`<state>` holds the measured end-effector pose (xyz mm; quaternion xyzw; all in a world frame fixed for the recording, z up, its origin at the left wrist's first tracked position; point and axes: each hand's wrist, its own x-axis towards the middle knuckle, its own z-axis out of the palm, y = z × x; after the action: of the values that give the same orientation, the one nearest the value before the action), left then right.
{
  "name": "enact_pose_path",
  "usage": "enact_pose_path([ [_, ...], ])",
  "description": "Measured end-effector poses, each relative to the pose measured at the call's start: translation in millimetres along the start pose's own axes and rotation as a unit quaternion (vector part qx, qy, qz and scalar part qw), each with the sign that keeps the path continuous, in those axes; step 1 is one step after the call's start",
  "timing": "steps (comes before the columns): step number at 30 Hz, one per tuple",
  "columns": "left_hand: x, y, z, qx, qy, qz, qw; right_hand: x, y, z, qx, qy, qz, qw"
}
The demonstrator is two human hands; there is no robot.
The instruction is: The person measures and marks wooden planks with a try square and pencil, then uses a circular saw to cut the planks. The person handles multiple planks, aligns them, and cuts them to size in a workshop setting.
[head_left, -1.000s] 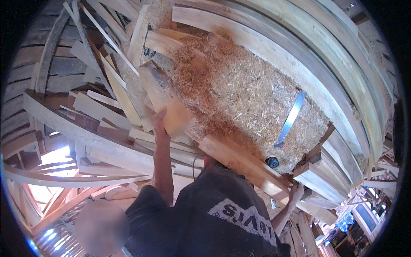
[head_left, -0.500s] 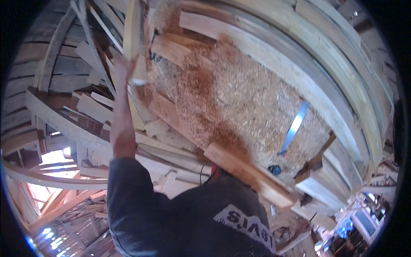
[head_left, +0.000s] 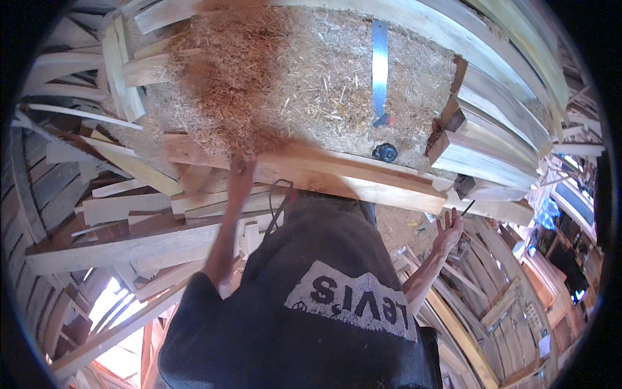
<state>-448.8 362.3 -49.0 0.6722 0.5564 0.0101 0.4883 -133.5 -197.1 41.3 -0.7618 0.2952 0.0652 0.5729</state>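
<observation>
A squared wooden beam [head_left: 363, 174] lies crosswise just in front of my torso. At its left end is my left hand [head_left: 241, 167], with the fingers curled against the wood; their tips are hard to make out. My right hand [head_left: 448, 230] is held out past the beam's right end, palm partly up. A thin dark stick [head_left: 468, 207], perhaps a pencil, appears pinched by its thumb, while the other fingers stretch out. Beyond the beam a shiny metal strip [head_left: 380, 68] lies on wood shavings [head_left: 324, 84], near a round dark object [head_left: 385, 152].
Stacked planks [head_left: 489, 155] stand at the right of the shavings. A short pale board [head_left: 123, 71] rests at the far left. Scrap timber [head_left: 123, 207] piles up nearer left, and long boards [head_left: 499, 45] curve along the back right. A dark cord [head_left: 278, 194] loops beside my body.
My left hand has let go of the short pale board and come back to the beam. My right hand has come into view with the stick. The view has turned.
</observation>
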Motion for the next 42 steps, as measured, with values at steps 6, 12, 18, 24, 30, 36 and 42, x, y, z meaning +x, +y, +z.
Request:
enact_pose_path([
  [6, -37, 47, 38, -0.253, 0.01, -0.178, 0.951, 11, 17, 47, -0.132, 0.004, -0.035, 0.991],
  [12, 16, -62, -29, -0.167, 0.083, -0.038, 0.982, -63, 13, 106, -0.056, -0.209, 0.026, 0.976],
  [18, 140, -126, -182, -0.331, 0.138, -0.149, 0.922, -137, 10, 246, -0.107, -0.352, 0.002, 0.93],
  [24, 243, 41, -238, -0.388, 0.094, -0.051, 0.915, -157, -23, 351, -0.037, -0.359, -0.09, 0.928],
  [30, 261, 148, -340, -0.41, 0.107, 0.026, 0.906, -203, -151, 438, 0.136, -0.39, -0.044, 0.91],
  [36, 173, 125, -344, -0.367, 0.147, 0.043, 0.917, -227, -177, 402, 0.079, -0.397, -0.07, 0.912],
  [42, 78, 30, -275, -0.293, 0.142, -0.104, 0.94, -199, -57, 238, -0.314, -0.382, -0.213, 0.843],
])
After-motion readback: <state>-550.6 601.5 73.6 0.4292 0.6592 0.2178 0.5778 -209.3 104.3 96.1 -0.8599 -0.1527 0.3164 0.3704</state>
